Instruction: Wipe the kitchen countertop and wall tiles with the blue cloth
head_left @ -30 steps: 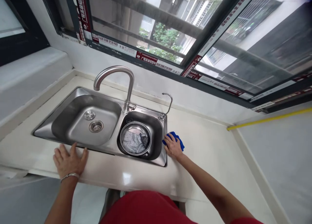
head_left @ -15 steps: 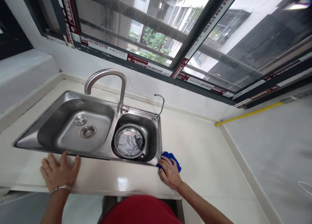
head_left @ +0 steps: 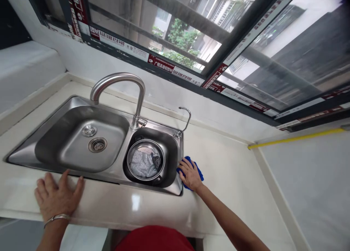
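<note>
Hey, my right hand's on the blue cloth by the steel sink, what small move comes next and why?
Probably slide the right hand with the blue cloth outward along the pale countertop; the cloth sits pressed at the steel sink rim, while the left hand braces flat on the front edge.

Tall faucet [head_left: 128, 94] behind sink; strainer basket [head_left: 146, 160] in small basin; window [head_left: 191, 32].

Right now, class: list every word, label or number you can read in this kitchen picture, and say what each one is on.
"广程高级铝型材": white characters on the red label stuck to the window frame; the reading is unsure.
Other red and white label strips on the frame: printed, too small and blurred to read.
Sink, tap, blue cloth under the right hand, left hand, bracelet: no writing visible.
</note>
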The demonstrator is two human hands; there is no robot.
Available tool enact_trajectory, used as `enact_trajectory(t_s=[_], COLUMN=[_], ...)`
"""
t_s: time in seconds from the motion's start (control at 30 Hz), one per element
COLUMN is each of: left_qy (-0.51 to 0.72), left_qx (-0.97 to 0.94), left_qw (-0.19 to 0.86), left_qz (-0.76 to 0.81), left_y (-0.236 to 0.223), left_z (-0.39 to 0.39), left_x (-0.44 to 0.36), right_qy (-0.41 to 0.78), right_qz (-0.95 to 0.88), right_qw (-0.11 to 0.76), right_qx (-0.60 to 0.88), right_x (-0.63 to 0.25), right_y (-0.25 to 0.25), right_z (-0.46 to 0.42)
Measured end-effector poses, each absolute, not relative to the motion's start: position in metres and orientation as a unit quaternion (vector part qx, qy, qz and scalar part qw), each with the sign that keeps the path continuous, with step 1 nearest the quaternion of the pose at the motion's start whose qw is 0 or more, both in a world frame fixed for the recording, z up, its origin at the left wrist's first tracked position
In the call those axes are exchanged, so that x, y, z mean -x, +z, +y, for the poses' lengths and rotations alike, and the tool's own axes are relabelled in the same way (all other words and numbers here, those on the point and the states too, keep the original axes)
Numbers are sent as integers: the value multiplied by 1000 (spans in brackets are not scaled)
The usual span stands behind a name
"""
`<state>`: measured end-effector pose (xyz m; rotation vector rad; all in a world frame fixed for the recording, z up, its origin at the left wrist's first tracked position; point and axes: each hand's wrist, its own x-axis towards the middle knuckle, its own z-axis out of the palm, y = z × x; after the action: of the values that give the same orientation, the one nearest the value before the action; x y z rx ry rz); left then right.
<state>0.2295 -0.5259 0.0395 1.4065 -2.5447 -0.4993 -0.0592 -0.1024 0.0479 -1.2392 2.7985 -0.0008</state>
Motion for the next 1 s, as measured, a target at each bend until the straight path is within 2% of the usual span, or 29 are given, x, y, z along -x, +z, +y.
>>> enact_trajectory(t_s=[0.1,0.4,0.67,0.8,1.0], left_qy=[-125,-107,-103,-87,-78], left_qx=[-449,-460,-486,-486,-482], left_qw=[153,119,91,98,110], left_qz=[-872,-873,-863,-864,-866], left_y=[38,38,39,37,36], left_z=[-526,-527,-525,-526,-526], left_x=[-230,-226,-223,-224,-224], right_qy=[3,-21,-42,-53,-55], right_qz=[925,963,962,963,965], right_qw=[7,-98,-102,-110,-108], right_qx=[380,252,248,241,234], right_x=[94,185,254,245,174], right_y=[41,17,12,13,18], right_z=[-114,-147,-169,-168,-135])
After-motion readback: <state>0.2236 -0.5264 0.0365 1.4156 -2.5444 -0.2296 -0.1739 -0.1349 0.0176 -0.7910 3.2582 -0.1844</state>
